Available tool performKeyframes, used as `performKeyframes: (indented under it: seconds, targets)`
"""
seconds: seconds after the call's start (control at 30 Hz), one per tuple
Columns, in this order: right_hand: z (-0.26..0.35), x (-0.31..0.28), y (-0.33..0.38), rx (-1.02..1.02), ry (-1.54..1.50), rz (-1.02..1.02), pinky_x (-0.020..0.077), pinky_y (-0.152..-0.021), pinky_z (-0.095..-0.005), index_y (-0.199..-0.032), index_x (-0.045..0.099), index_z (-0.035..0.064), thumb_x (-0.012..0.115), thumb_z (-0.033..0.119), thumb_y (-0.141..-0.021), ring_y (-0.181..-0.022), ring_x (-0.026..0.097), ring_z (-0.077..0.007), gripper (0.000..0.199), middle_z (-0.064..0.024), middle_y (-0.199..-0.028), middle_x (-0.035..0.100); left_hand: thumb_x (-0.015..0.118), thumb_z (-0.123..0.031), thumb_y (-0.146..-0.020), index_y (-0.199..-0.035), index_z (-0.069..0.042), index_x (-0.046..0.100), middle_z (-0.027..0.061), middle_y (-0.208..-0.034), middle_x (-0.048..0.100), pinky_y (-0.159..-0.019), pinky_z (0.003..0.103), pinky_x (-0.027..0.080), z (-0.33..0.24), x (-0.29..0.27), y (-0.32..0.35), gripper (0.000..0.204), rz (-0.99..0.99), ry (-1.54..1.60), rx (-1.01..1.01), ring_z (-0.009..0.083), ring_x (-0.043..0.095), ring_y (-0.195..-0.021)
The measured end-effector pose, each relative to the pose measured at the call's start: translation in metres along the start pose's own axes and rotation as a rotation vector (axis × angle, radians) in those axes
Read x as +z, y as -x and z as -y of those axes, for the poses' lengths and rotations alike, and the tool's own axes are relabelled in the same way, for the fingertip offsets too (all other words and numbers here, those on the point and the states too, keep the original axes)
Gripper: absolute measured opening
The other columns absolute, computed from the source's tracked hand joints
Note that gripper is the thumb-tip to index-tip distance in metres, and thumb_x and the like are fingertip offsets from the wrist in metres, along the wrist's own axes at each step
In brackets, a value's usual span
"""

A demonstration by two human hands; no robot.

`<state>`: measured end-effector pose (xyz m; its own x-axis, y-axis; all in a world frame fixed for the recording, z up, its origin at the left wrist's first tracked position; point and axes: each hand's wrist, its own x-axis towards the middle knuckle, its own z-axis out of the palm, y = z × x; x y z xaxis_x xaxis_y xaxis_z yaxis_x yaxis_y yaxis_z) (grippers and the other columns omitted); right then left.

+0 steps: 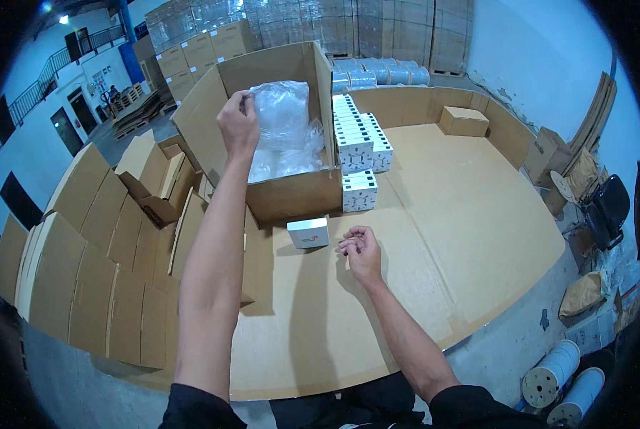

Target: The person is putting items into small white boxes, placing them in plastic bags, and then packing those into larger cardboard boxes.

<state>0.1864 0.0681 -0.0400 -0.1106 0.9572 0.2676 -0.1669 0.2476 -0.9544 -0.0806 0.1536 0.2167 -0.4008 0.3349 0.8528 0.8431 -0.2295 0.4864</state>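
Left hand (pixel 238 123) pinching a clear plastic bag (pixel 282 129) at an open carton (pixel 277 121); right hand (pixel 361 249) loose over the table (pixel 434 236).

Head view: the left hand's fingers are clamped on the bag's upper edge, the bag standing inside the carton. The right hand hovers with fingers curled, holding nothing, just beside a small white box (pixel 309 232) lying on the cardboard-covered table. Stacked white boxes (pixel 358 146) stand against the carton's right wall, flat folded cartons (pixel 98 264) to the left.

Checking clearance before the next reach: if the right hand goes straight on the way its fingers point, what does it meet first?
Probably the small white box: the right hand points left toward it across bare cardboard, though depth is unclear.
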Motion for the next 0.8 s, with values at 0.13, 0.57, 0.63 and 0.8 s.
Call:
performKeyframes:
  seconds: [0.13,0.57,0.63,0.8]
  targets:
    - [0.006,0.0,0.002,0.059,0.065,0.086,0.0578,-0.075,-0.0273,-0.119,0.05,-0.0022,0.046,-0.011,-0.093,-0.088,0.071,-0.0158,0.028,-0.0125,-0.108,0.062,0.067,-0.014,-0.094,-0.105,-0.007,0.075,0.0146,-0.106,0.071,-0.081,0.044,0.054,0.04,0.017,0.005,0.016,0.119,-0.094,0.337,0.0327,0.069,-0.096]
    - [0.016,0.007,-0.005,0.065,0.075,0.039,0.0592,-0.075,-0.0294,-0.116,0.055,-0.0017,0.055,-0.004,-0.09,-0.086,0.073,-0.0173,0.026,-0.0127,-0.104,0.067,0.08,-0.013,-0.082,-0.098,-0.004,0.074,0.0135,-0.095,0.074,-0.086,0.043,0.054,0.068,0.019,0.035,0.019,0.509,-0.112,0.294,0.032,0.068,-0.097]
    - [0.012,0.009,-0.005,0.061,0.086,0.049,0.0592,-0.075,-0.0296,-0.116,0.055,-0.0018,0.055,-0.004,-0.09,-0.086,0.073,-0.0176,0.026,-0.0129,-0.104,0.067,0.078,-0.01,-0.085,-0.094,-0.002,0.073,0.0151,-0.096,0.075,-0.087,0.043,0.054,0.076,0.019,0.034,0.013,0.422,-0.11,0.439,0.0338,0.07,-0.095]
    - [0.006,0.007,-0.005,0.046,0.118,0.052,0.0592,-0.075,-0.0297,-0.116,0.055,-0.002,0.055,-0.004,-0.09,-0.085,0.073,-0.0179,0.026,-0.013,-0.103,0.067,0.068,-0.014,-0.098,-0.1,0.0,0.069,0.0141,-0.092,0.076,-0.076,0.035,0.057,0.037,0.005,0.009,0.014,0.355,0.0,0.144,0.0223,0.074,-0.083]
